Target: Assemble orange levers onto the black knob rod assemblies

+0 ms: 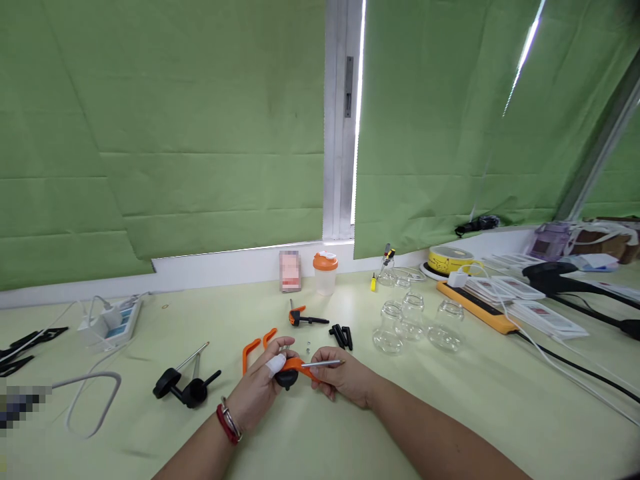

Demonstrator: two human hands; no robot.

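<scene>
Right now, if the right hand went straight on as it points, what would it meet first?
The right hand would most likely meet the orange part first, with the left hand just beyond; one view leaves depth unclear.

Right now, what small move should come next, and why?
Perhaps nudge the orange handle slightly with the right hand, the left hand steadying the black part: the left holds that assembly, and the right's fingers appear to be at the handle's end.
</scene>
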